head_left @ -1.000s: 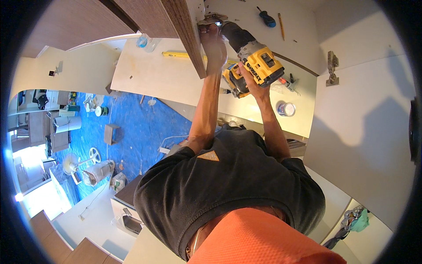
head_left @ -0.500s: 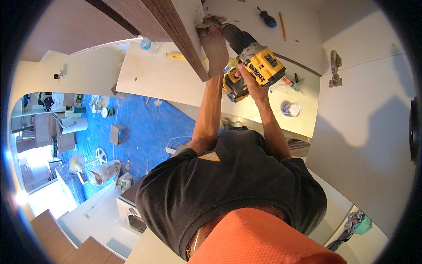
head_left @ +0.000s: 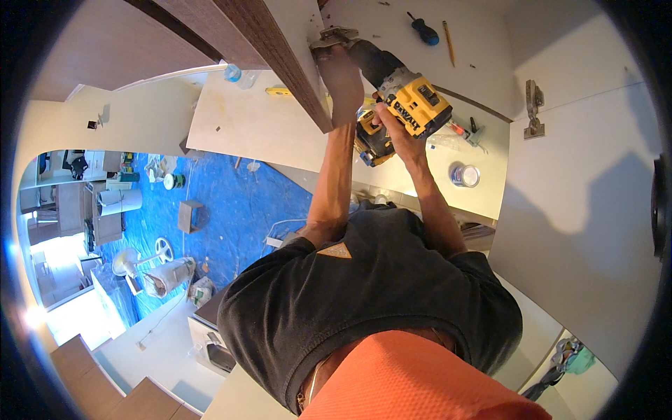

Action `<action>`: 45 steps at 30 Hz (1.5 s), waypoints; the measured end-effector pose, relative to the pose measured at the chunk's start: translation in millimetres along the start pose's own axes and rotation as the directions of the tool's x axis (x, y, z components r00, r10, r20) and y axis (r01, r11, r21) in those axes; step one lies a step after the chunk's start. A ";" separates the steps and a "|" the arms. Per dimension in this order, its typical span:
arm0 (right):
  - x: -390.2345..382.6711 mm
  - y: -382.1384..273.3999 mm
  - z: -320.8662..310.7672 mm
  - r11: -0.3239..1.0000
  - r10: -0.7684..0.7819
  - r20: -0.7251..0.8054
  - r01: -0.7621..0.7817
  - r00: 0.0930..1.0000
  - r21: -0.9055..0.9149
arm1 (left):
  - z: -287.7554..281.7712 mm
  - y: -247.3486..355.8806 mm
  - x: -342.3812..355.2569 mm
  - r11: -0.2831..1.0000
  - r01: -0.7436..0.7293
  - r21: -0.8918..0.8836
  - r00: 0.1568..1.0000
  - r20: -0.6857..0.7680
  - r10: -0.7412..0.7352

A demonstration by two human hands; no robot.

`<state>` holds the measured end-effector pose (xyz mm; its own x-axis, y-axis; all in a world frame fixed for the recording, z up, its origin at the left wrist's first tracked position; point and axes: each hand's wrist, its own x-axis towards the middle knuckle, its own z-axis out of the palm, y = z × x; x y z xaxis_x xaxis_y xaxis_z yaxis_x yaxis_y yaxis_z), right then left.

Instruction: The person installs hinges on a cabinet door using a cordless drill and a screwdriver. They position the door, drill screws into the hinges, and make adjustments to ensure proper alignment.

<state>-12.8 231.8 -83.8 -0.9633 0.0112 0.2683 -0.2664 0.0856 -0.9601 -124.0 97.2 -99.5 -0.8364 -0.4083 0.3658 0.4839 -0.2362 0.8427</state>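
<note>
The right hand point(head_left: 389, 124) wraps its fingers around the drill point(head_left: 406, 105) grip; it looks heavy and rigid. The left hand point(head_left: 341, 77), fingers together, presses the hinge point(head_left: 333, 36) above the drill.

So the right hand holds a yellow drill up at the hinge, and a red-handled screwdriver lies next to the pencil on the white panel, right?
Nearly. The head view shows the screwdriver has a blue handle, not red. The rest holds: the right hand holds the yellow drill up at the hinge, and the screwdriver lies next to the pencil on the white panel.
</note>
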 end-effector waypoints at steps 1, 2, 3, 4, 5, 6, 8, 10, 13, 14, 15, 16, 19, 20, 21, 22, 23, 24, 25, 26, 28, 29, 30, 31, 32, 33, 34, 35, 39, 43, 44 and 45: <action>-0.4 -1.6 -1.1 0.997 0.074 0.020 -0.074 0.997 0.036 | -1.3 -1.7 1.6 0.998 0.006 -0.069 1.000 0.014 -0.005; -0.4 -3.3 -2.7 0.987 0.144 0.045 -0.147 0.989 0.071 | -2.0 -2.8 1.4 0.984 0.035 -0.175 0.999 0.023 -0.031; 0.7 -4.5 -2.3 0.984 0.146 0.027 -0.148 0.989 0.097 | -2.3 -3.4 1.0 0.959 0.096 -0.267 0.995 0.014 -0.095; 1.6 -5.8 -2.8 0.982 0.125 0.027 -0.128 0.992 0.137 | -2.2 -3.4 0.4 0.947 0.090 -0.307 0.996 0.009 -0.091; 3.4 -6.7 -3.2 0.978 0.106 0.027 -0.109 0.994 0.176 | -1.4 -3.1 -1.5 0.935 0.117 -0.335 0.991 -0.015 -0.129; 4.9 -7.3 -2.7 0.972 0.088 0.025 -0.091 0.996 0.215 | -0.6 -2.3 -2.4 0.921 0.150 -0.359 0.985 -0.026 -0.170; 6.0 -7.8 -2.9 0.961 0.154 0.038 -0.158 0.987 0.225 | 1.1 -0.3 -3.0 0.892 0.088 -0.443 0.996 0.022 -0.088; 4.0 -7.5 -3.2 0.964 0.193 0.026 -0.195 0.981 0.182 | 0.9 2.1 -4.1 0.932 0.041 -0.361 0.999 0.012 -0.040; 3.7 -4.8 -5.3 0.962 0.174 0.036 -0.178 0.984 0.209 | 1.0 2.7 -2.8 0.996 0.006 -0.087 1.000 -0.025 -0.008; 3.4 -4.0 -7.2 0.959 0.174 0.040 -0.179 0.984 0.220 | -0.2 2.8 -2.9 0.998 0.008 -0.056 1.000 -0.011 -0.008; 3.8 -3.1 -8.2 0.968 0.158 0.043 -0.164 0.986 0.188 | -0.5 2.6 -2.6 0.997 0.011 -0.078 1.000 -0.003 -0.011; 4.8 -2.5 -9.2 0.978 0.118 0.035 -0.122 0.992 0.167 | -1.5 2.9 -2.3 0.995 0.014 -0.100 1.000 0.004 -0.013; 8.1 -1.3 -11.4 0.989 0.085 0.053 -0.090 0.995 0.113 | -1.1 3.1 -2.7 0.995 -0.007 -0.097 1.000 0.008 0.007; 9.0 -1.0 -11.1 0.991 0.086 0.070 -0.093 0.994 0.099 | -1.6 4.0 -1.6 0.997 -0.052 0.063 0.999 0.006 0.052; 8.5 -0.6 -10.2 0.985 0.100 0.056 -0.107 0.993 0.132 | -0.6 4.6 -3.2 0.997 -0.048 0.062 0.999 -0.004 0.049; 8.1 0.0 -9.4 0.979 0.114 0.042 -0.120 0.993 0.165 | -0.8 5.5 -2.8 0.997 -0.045 0.060 0.999 -0.014 0.046; 7.2 0.8 -8.5 0.970 0.134 0.029 -0.137 0.991 0.199 | 0.6 5.9 -4.7 0.995 0.001 -0.102 1.000 -0.029 -0.004; 6.0 1.9 -8.0 0.975 0.105 0.027 -0.108 0.994 0.192 | 0.5 6.5 -4.8 0.966 0.069 -0.248 0.997 -0.023 -0.077; 5.4 3.3 -8.0 0.979 0.079 0.024 -0.082 0.997 0.185 | 1.1 6.7 -5.6 0.952 0.066 -0.299 0.996 -0.037 -0.081; 4.7 5.2 -8.6 0.981 0.034 0.037 -0.041 0.999 0.188 | 1.1 6.8 -6.2 0.937 0.090 -0.337 0.993 -0.040 -0.109; 5.9 9.2 -11.7 0.990 0.062 0.052 -0.068 0.997 0.126 | 1.2 5.9 -6.4 0.943 0.106 -0.316 0.991 -0.044 -0.127; 7.6 11.0 -13.5 0.993 0.063 0.053 -0.068 0.997 0.099 | 0.5 5.4 -4.8 0.961 0.099 -0.260 0.992 -0.044 -0.114; 10.2 12.0 -15.2 0.998 0.006 0.056 -0.009 0.998 0.060 | 1.5 4.3 -4.5 0.968 0.127 -0.217 0.987 -0.067 -0.144; 12.5 11.9 -16.8 0.998 -0.053 0.052 0.051 0.997 0.021 | 2.1 3.3 -2.9 0.959 0.050 -0.279 0.998 -0.026 -0.059; 14.8 9.7 -18.4 0.994 -0.114 0.041 0.114 0.993 -0.001 | 3.3 2.7 -3.0 0.935 0.010 -0.354 1.000 -0.014 -0.016; 15.8 5.5 -21.2 0.999 0.029 0.052 -0.031 0.998 0.037 | 4.3 2.4 -2.1 0.905 -0.030 -0.425 1.000 -0.007 0.030; 16.6 -1.3 -23.9 0.996 0.021 0.071 -0.027 0.997 0.090 | 4.8 3.0 -1.5 0.888 -0.027 -0.459 0.999 0.010 0.036; 17.0 -10.6 -28.1 0.987 0.045 0.080 -0.057 0.996 0.150 | 5.4 3.8 -1.5 0.870 -0.023 -0.492 0.999 0.029 0.042; 22.3 -67.5 -58.6 0.963 0.067 0.071 -0.083 0.995 0.257 | 9.2 8.1 -5.9 0.845 -0.043 -0.533 0.999 -0.026 0.034; 55.3 -125.0 -101.6 0.970 -0.056 -0.062 0.069 0.996 0.234 | 11.1 10.6 -6.7 0.884 -0.024 -0.467 0.999 -0.054 -0.002; 67.1 -134.4 -111.9 0.969 -0.093 -0.111 0.116 0.989 0.218 | 11.0 10.3 -6.0 0.856 -0.051 -0.514 0.999 -0.022 0.046; 81.6 -141.5 -121.9 0.974 -0.129 -0.115 0.147 0.985 0.173 | 10.9 9.5 -6.6 0.848 -0.036 -0.529 0.999 -0.035 0.020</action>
<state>-49.7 342.1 83.6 -0.9107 0.1144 0.3969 -0.4072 -0.0876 -0.9091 -116.7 107.3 -89.6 -0.8167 -0.4438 0.3689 0.5766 -0.6519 0.4925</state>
